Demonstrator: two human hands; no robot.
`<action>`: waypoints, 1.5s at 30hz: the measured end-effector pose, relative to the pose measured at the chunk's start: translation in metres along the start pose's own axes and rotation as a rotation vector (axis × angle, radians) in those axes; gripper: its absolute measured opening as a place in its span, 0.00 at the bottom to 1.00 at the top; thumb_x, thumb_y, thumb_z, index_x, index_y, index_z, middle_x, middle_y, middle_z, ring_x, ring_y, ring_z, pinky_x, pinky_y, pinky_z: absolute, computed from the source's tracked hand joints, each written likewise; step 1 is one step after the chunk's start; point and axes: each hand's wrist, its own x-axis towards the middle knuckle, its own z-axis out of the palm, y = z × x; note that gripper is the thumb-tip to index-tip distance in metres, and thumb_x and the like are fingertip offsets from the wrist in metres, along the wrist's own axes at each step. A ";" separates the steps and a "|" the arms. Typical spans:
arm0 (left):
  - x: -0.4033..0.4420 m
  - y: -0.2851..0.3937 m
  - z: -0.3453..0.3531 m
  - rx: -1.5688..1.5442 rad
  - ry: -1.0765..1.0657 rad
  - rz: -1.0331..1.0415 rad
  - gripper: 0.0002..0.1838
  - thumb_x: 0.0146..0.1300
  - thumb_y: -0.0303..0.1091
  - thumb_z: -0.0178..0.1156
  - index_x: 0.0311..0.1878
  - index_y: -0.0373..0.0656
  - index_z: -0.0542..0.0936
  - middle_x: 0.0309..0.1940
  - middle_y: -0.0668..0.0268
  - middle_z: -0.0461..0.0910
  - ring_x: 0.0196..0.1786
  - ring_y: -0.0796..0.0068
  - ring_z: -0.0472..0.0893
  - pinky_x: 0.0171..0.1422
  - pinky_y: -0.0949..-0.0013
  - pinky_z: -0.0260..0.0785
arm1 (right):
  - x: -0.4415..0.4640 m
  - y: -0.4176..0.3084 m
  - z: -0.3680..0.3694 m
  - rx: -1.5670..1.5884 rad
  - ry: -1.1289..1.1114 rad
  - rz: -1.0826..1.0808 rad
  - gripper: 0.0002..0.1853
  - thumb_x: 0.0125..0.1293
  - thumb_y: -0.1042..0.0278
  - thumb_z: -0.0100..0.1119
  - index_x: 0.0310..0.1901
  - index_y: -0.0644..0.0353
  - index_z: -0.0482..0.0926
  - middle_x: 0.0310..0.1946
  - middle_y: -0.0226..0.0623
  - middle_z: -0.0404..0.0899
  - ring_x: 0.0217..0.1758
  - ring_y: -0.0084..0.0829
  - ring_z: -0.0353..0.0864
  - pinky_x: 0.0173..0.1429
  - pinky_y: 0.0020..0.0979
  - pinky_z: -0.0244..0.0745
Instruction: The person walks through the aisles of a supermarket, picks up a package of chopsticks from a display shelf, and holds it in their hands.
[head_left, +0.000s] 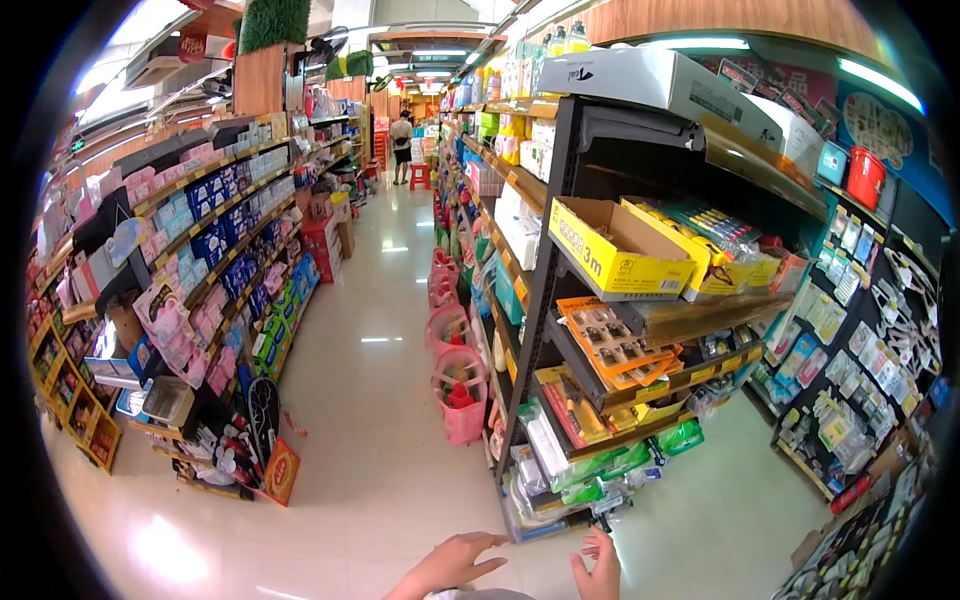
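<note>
On the glossy pale floor (375, 400) we see a row of pink plastic baskets (458, 372). Beyond the baskets — a red plastic stool (419, 178) and a standing person (402, 138); well right of the baskets, high up, a red plastic bucket (866, 178).

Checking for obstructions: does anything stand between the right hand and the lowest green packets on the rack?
In this view, a small black item sits between the right hand and the green packets; depth is unclear.
</note>
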 end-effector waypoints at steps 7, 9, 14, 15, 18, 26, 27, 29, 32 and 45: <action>0.004 0.001 0.005 -0.003 0.014 0.052 0.22 0.64 0.44 0.57 0.57 0.42 0.75 0.45 0.54 0.79 0.48 0.53 0.79 0.54 0.59 0.71 | -0.006 0.015 -0.001 -0.020 0.037 0.015 0.29 0.61 0.71 0.60 0.64 0.60 0.63 0.48 0.44 0.75 0.45 0.38 0.76 0.49 0.35 0.73; 0.003 0.001 0.004 -0.013 0.011 0.045 0.22 0.64 0.45 0.57 0.57 0.43 0.75 0.46 0.54 0.80 0.48 0.53 0.79 0.54 0.59 0.71 | -0.006 0.019 0.000 -0.020 0.030 0.026 0.30 0.61 0.71 0.60 0.64 0.61 0.63 0.49 0.45 0.75 0.45 0.38 0.76 0.49 0.35 0.73; 0.003 -0.003 0.004 -0.006 -0.003 0.026 0.23 0.64 0.45 0.57 0.58 0.43 0.74 0.46 0.54 0.80 0.48 0.53 0.79 0.54 0.59 0.71 | -0.003 0.021 0.004 -0.052 0.043 -0.037 0.30 0.61 0.73 0.60 0.65 0.61 0.62 0.49 0.45 0.75 0.45 0.38 0.76 0.49 0.35 0.73; 0.003 -0.004 0.004 -0.009 0.000 0.024 0.23 0.63 0.46 0.57 0.58 0.43 0.74 0.45 0.54 0.80 0.48 0.53 0.79 0.54 0.59 0.71 | -0.003 0.022 0.005 -0.052 0.042 -0.037 0.30 0.61 0.73 0.60 0.65 0.61 0.62 0.49 0.45 0.75 0.45 0.38 0.76 0.49 0.35 0.73; 0.003 -0.003 0.003 -0.018 0.002 0.018 0.23 0.64 0.46 0.57 0.58 0.43 0.75 0.45 0.54 0.80 0.48 0.53 0.79 0.54 0.59 0.71 | -0.001 0.025 0.008 -0.055 0.033 -0.037 0.30 0.60 0.74 0.60 0.65 0.61 0.62 0.49 0.45 0.75 0.45 0.38 0.76 0.49 0.35 0.73; 0.006 -0.003 0.005 -0.007 -0.010 0.043 0.23 0.64 0.45 0.57 0.57 0.42 0.75 0.45 0.53 0.80 0.48 0.53 0.79 0.54 0.59 0.71 | -0.002 0.019 0.008 -0.044 0.022 -0.009 0.32 0.58 0.75 0.60 0.65 0.59 0.62 0.50 0.44 0.74 0.44 0.38 0.76 0.49 0.35 0.72; 0.007 -0.003 0.005 -0.011 -0.004 0.048 0.23 0.63 0.45 0.58 0.57 0.42 0.75 0.45 0.53 0.80 0.48 0.53 0.79 0.54 0.59 0.71 | -0.002 0.021 0.008 -0.043 0.026 -0.009 0.32 0.58 0.75 0.60 0.65 0.59 0.62 0.50 0.44 0.74 0.44 0.38 0.76 0.49 0.35 0.72; 0.009 0.000 0.004 -0.014 -0.009 0.050 0.23 0.63 0.45 0.58 0.57 0.42 0.75 0.45 0.53 0.80 0.48 0.53 0.79 0.54 0.59 0.71 | -0.003 0.026 0.006 -0.047 0.044 -0.031 0.32 0.58 0.74 0.61 0.65 0.59 0.62 0.50 0.44 0.75 0.44 0.38 0.76 0.49 0.35 0.72; 0.010 0.000 0.006 -0.022 -0.010 0.060 0.23 0.63 0.45 0.58 0.57 0.42 0.75 0.45 0.53 0.80 0.48 0.53 0.79 0.54 0.59 0.71 | -0.003 0.025 0.001 -0.059 0.049 -0.024 0.30 0.59 0.73 0.61 0.64 0.61 0.63 0.50 0.45 0.75 0.45 0.38 0.76 0.49 0.35 0.73; 0.006 0.005 0.008 -0.011 -0.020 0.036 0.22 0.64 0.45 0.57 0.56 0.41 0.76 0.45 0.52 0.80 0.48 0.52 0.79 0.54 0.59 0.71 | -0.008 0.031 0.003 -0.109 0.053 -0.042 0.30 0.59 0.72 0.63 0.62 0.63 0.63 0.49 0.45 0.75 0.45 0.40 0.77 0.49 0.36 0.73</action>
